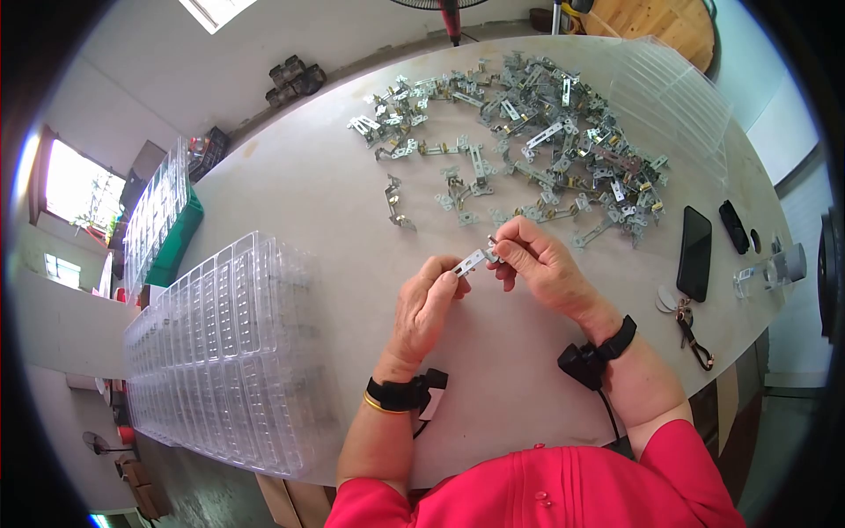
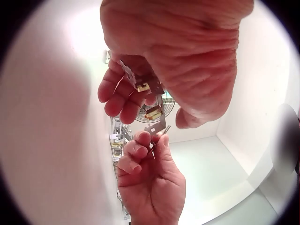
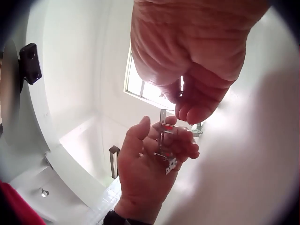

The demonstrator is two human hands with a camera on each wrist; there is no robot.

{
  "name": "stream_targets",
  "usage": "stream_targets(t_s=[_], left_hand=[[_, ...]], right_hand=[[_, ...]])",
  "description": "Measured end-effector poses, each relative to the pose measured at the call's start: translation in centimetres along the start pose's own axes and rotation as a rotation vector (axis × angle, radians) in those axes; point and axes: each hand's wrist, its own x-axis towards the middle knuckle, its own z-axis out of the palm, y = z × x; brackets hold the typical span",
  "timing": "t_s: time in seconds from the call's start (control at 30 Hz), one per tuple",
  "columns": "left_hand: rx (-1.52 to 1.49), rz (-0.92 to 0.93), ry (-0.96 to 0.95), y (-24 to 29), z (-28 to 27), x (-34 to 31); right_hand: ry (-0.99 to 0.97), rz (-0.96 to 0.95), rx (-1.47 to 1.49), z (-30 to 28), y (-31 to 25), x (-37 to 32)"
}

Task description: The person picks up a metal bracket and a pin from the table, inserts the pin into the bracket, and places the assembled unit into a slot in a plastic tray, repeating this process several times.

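Above the near middle of the table, my left hand grips a slim silver metal bracket between thumb and fingers. The bracket has bent tabs and brass-coloured blocks along it. At its far end, my right hand pinches a small thin metal piece with thumb and forefinger, right by the bracket's end plate. The right fingertips hide most of that piece, so I cannot tell its kind. In the right wrist view, the bracket lies across the left fingers.
A large heap of similar metal brackets covers the table's far side. Stacked clear plastic trays stand at the left, and another clear tray lies back right. A phone, keys and a clear container sit at the right.
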Motion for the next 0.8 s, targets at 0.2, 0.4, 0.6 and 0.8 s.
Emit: stream_targets(t_s=[0.2, 0.4, 0.6, 0.8], left_hand=[[0.081, -0.124, -0.13, 0.1, -0.2, -0.1], [0.05, -0.124, -0.119, -0.5, 0.1, 0.0], [0.259, 0.105, 0.128, -0.9, 1.2, 0.2], [0.199, 0.015, 0.182, -0.9, 1.3, 0.2]], right_hand=[[-0.002, -0.055, 0.001, -0.2, 0.1, 0.2], [0.127, -0.162, -0.115, 0.1, 1.3, 0.8], [0.292, -0.364, -0.559, 0.6, -0.2, 0.1], [0.106, -0.277, -0.517, 2.1, 0.2, -0.5]])
